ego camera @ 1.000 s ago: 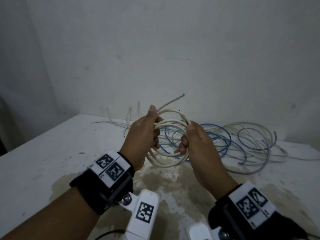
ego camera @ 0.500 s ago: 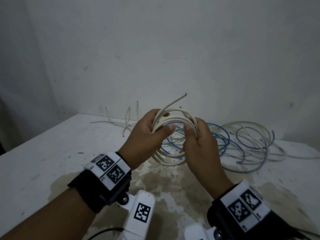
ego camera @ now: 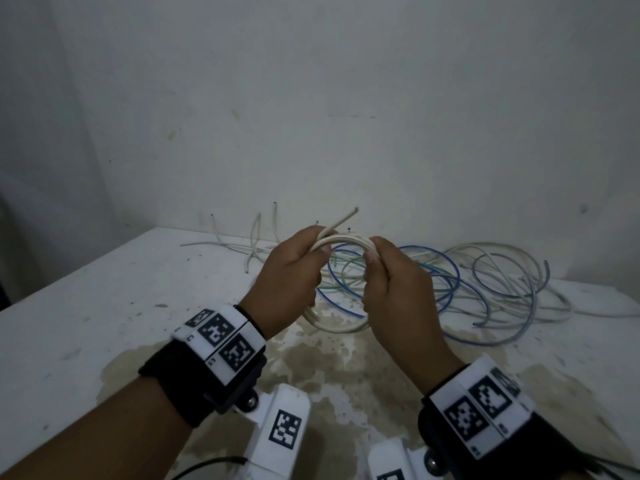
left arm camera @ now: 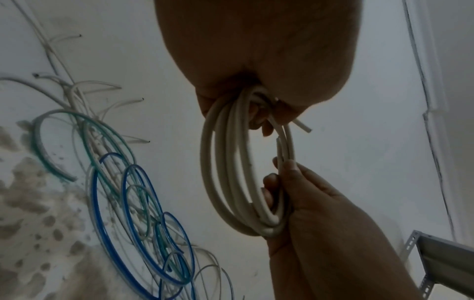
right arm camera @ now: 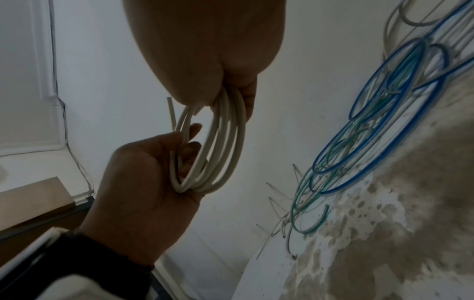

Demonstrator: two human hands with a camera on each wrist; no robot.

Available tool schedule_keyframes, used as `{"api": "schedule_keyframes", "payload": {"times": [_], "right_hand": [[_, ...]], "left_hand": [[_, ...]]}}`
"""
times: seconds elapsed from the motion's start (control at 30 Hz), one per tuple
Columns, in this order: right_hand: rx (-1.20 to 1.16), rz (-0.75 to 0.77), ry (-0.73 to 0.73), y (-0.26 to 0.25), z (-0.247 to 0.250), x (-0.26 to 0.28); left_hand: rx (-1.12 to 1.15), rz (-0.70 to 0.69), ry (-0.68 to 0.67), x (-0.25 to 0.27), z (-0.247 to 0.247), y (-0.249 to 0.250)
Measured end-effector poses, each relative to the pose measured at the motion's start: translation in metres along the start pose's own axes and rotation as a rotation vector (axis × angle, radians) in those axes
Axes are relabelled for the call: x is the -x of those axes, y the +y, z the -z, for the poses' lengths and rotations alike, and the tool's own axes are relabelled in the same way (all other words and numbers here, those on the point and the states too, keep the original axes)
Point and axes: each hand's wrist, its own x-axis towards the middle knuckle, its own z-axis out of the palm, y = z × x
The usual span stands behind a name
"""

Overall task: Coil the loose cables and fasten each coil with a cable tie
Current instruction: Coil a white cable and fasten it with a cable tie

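Observation:
A cream cable wound into a coil (ego camera: 346, 241) of several loops hangs between both hands above the table. My left hand (ego camera: 291, 271) grips the coil's left side, thumb over the strands; a loose end (ego camera: 343, 218) sticks up past it. My right hand (ego camera: 391, 282) grips the right side. From the left wrist the coil (left arm camera: 231, 172) shows running from my left hand (left arm camera: 256, 60) down into my right hand (left arm camera: 302, 203). From the right wrist the coil (right arm camera: 220, 142) spans my right hand (right arm camera: 205, 50) and left hand (right arm camera: 143, 182). No cable tie is visible.
Loose blue, green and grey cables (ego camera: 467, 282) lie tangled on the white table (ego camera: 86, 306) behind the hands, near the wall. Several thin white wire pieces (ego camera: 256, 237) lie at the back left. A brown stain (ego camera: 346, 368) marks the table below the hands.
Both hands have closed in on the coil and squeezed its loops tighter together. The left thumb came down over the strands, and the coil now looks narrower.

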Motion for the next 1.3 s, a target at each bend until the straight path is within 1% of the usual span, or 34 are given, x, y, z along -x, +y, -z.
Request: {"api": "schedule_keyframes", "payload": {"times": [0.07, 0.17, 0.23, 0.3, 0.4, 0.53, 0.63, 0.77, 0.87, 1.0, 1.1, 1.17, 1.3], "right_hand": [[-0.068, -0.039, -0.033, 0.001, 0.0, 0.001], [-0.202, -0.143, -0.066, 0.001, -0.002, 0.001], [-0.265, -0.185, -0.062, -0.001, -0.002, 0.001], [-0.262, -0.148, -0.054, -0.003, 0.0, 0.0], [-0.191, -0.065, -0.069, -0.005, 0.004, -0.001], [-0.133, 0.005, -0.072, -0.003, 0.002, 0.0], [-0.113, -0.029, -0.097, 0.002, 0.0, 0.001], [-0.143, -0.051, -0.122, 0.001, 0.001, 0.003], [-0.175, -0.065, -0.128, 0.001, 0.003, 0.004], [-0.224, -0.126, -0.137, -0.002, 0.0, 0.006], [-0.195, -0.056, -0.071, -0.003, 0.001, 0.006], [-0.17, -0.025, -0.054, -0.002, 0.002, 0.006], [-0.181, -0.072, -0.07, -0.001, 0.005, 0.005]], "left_hand": [[0.016, 0.016, 0.009, 0.0, 0.001, 0.002], [-0.084, -0.013, 0.043, -0.001, 0.003, 0.003], [-0.091, -0.013, 0.01, -0.003, 0.004, 0.003], [-0.024, 0.028, -0.037, -0.004, 0.006, 0.005], [0.061, 0.098, -0.087, -0.004, 0.005, 0.01], [0.067, 0.138, -0.115, -0.001, 0.004, 0.007], [0.069, 0.148, -0.143, -0.001, 0.006, 0.005], [0.063, 0.142, -0.129, -0.002, 0.008, 0.004], [0.025, 0.109, -0.122, -0.002, 0.006, 0.004], [-0.024, 0.041, -0.066, -0.002, 0.001, 0.003], [0.011, 0.026, -0.054, 0.0, -0.002, 0.001], [0.05, 0.041, -0.07, 0.002, -0.005, 0.0], [0.139, 0.066, -0.082, 0.003, -0.011, -0.003]]}}
